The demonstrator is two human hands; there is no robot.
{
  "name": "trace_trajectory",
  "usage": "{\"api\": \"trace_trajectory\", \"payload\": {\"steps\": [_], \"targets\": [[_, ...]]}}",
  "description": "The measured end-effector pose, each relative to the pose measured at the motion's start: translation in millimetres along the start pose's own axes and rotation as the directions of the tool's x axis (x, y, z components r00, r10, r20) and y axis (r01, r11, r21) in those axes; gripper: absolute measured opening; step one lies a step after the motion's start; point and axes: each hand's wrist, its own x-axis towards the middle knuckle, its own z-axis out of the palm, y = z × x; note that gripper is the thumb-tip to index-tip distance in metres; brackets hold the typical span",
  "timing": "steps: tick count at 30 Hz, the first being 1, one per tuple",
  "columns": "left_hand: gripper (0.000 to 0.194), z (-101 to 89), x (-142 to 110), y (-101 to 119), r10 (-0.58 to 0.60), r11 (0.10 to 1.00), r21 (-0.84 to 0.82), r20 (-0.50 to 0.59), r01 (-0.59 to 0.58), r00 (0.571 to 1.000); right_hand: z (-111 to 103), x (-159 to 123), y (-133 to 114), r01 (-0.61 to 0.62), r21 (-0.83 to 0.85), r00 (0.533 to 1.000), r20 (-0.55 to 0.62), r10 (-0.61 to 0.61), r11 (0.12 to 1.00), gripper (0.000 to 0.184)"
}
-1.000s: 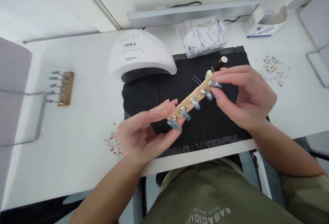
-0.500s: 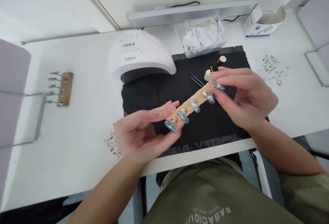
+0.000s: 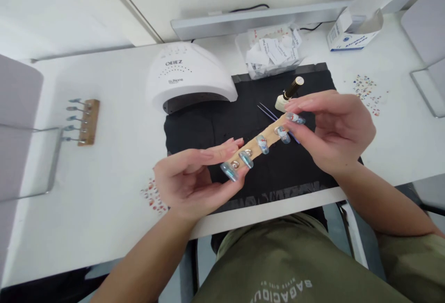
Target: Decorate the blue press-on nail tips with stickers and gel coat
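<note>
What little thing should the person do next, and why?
Perhaps free the right hand for the tweezers: the left hand also holds the wooden strip, and its two nearest fake nails look plain while the other three show decorations.

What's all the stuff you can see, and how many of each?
table: one, white, across view
mat: one, black, on table
held bar: one, tan, over mat
nail tips: five, blue, on held bar
other bar: one, brown, table's left
more tips: five, bluish, on other bar
lamp: one, white, mat's back left
bottle: one, white, black cap, on mat
tweezers: one pair, bluish, on mat
tub: one, clear, mat's back edge
packets: several, white, in tub
open carton: one, white and blue, back right
gems: many, mixed colours, table's left and right
cables: number unclear, black, back
wire frames: two, silver, far sides
shirt: one, green, bottom
left hand: one, bare, on held bar's left end
right hand: one, bare, on its right end
</note>
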Motion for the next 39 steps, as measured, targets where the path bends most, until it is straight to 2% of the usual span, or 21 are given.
{"api": "trace_trajectory", "payload": {"steps": [3,5,9,12,16,18,21,23,25,29,33,39], "targets": [[0.04,1.9,2.9,3.5,0.108,0.994,0.011,0.032,-0.109,0.994,-1.3,1.2,0.4,0.056,-0.04,0.998,0.017,-0.055,0.998,0.047],[0.039,3.9,4.9,5.7,0.1,0.995,0.009,0.032,-0.1,0.994,-1.6,2.3,0.3,0.073,-0.039,0.997,0.022,-0.073,0.997,0.045],[0.037,7.8,8.0,7.8,0.151,0.988,-0.01,0.016,-0.151,0.988,-0.8,2.9,-1.5,0.054,-0.014,0.999,0.0,-0.054,0.998,0.035],[0.046,8.4,10.0,8.6,0.238,0.971,-0.015,0.015,-0.237,0.971,0.1,2.4,-2.9,0.014,-0.026,1.0,-0.012,-0.015,1.0,0.029],[0.048,8.2,13.4,9.0,0.24,0.971,0.003,0.068,-0.24,0.968,1.0,1.9,-3.2,0.01,-0.04,1.0,-0.025,-0.011,0.999,0.029],[0.051,10.6,15.3,7.4,0.267,0.963,-0.04,0.039,-0.266,0.963,1.7,1.6,-3.0,-0.002,-0.063,0.999,-0.035,0.0,0.998,0.029],[0.071,17.8,17.2,3.6,0.32,0.938,-0.121,-0.054,-0.324,0.946,2.9,1.1,-2.6,-0.013,-0.071,0.999,-0.045,0.009,0.997,0.03],[0.077,22.6,17.1,1.9,0.322,0.934,-0.126,-0.105,-0.334,0.941,3.5,1.0,-2.7,0.005,-0.05,0.998,-0.058,-0.008,0.999,0.03],[0.072,25.8,16.3,1.7,0.293,0.946,-0.107,-0.129,-0.307,0.947,3.7,1.2,-3.5,0.006,-0.042,0.998,-0.068,-0.009,0.999,0.03],[0.073,27.4,15.4,4.2,0.284,0.95,-0.094,-0.124,-0.297,0.951,3.3,2.2,-5.1,-0.026,-0.068,0.998,-0.064,0.021,0.997,0.032],[0.08,27.5,15.5,6.7,0.254,0.958,-0.107,-0.122,-0.267,0.959,3.4,2.4,-3.7,0.002,-0.074,0.998,-0.065,-0.006,0.997,0.03],[0.072,28.8,14.4,8.7,0.235,0.964,-0.101,-0.124,-0.248,0.964,4.3,1.5,-1.3,0.001,-0.079,0.998,-0.063,-0.006,0.997,0.027]]}}
